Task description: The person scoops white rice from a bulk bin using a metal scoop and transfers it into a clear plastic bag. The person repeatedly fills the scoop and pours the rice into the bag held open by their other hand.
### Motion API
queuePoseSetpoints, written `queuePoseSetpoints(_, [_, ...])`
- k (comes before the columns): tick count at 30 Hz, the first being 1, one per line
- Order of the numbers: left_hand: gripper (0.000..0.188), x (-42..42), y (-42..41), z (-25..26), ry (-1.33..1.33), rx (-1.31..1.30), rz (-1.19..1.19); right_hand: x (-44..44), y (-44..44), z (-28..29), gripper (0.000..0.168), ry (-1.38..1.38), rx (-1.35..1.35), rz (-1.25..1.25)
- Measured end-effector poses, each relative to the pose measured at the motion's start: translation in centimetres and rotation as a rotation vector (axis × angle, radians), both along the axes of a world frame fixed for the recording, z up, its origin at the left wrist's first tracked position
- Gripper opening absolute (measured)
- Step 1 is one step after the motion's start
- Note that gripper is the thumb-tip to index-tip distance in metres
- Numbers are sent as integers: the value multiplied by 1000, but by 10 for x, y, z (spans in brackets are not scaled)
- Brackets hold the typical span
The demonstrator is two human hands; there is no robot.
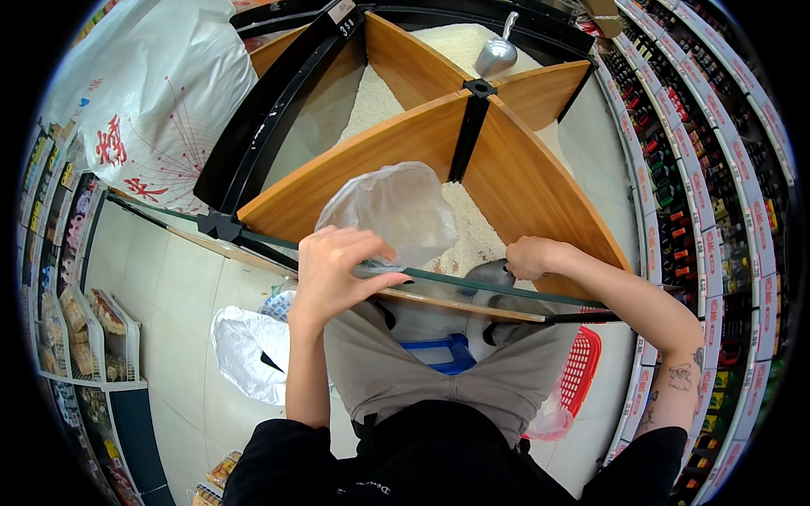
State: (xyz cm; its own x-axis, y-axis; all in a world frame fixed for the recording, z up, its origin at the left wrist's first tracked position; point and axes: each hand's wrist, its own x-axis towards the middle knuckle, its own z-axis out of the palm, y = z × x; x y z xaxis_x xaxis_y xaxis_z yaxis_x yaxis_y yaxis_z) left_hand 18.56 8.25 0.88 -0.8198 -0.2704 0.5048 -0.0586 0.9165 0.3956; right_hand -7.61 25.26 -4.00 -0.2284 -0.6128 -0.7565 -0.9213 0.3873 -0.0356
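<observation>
My left hand [342, 269] pinches the near rim of a clear plastic bag [395, 209] at the glass front edge of a wooden bin. The bag's mouth gapes open over the rice [471, 231] in that compartment. Inside the same bin, on the right, my right hand [535, 258] is closed around the handle of a metal scoop [490, 278]. The scoop's bowl sits low by the glass, against the rice; how much it holds is hard to see. A second metal scoop [498, 54] rests on rice in the far compartment.
Wooden dividers [538, 177] meet at a black post [479, 88]. A large printed rice sack [152, 114] stands at left. Bottle-filled shelves [671, 209] line the right. On the floor are a red basket [582, 370], a blue plastic stool [446, 354] and a silvery bag [247, 354].
</observation>
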Motion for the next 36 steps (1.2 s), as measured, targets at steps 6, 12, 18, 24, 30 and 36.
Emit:
queuePoseSetpoints(6, [33,0,-1,-1,12,6,-8,-6,-32,-15,27,24,-85,-122])
queuePoseSetpoints(12, [33,-2,-2,-2,35,1,-24,-28,-67,-35,30,67,-193,-352])
queuePoseSetpoints(18, [31,-1,-2,-1,20,-17,-20,-34,-77,-62,32,19,-307,-511])
queuePoseSetpoints(24, [33,-1,-2,-1,20,3,-22,-35,-55,-86,32,-6,-378,-604])
queuePoseSetpoints(30, [33,-5,1,-2,26,-5,-30,-45,-20,-77,32,-212,-487,-729])
queuePoseSetpoints(36, [30,-1,2,3,7,-29,0,-36,20,-12,25,-472,-695,-728])
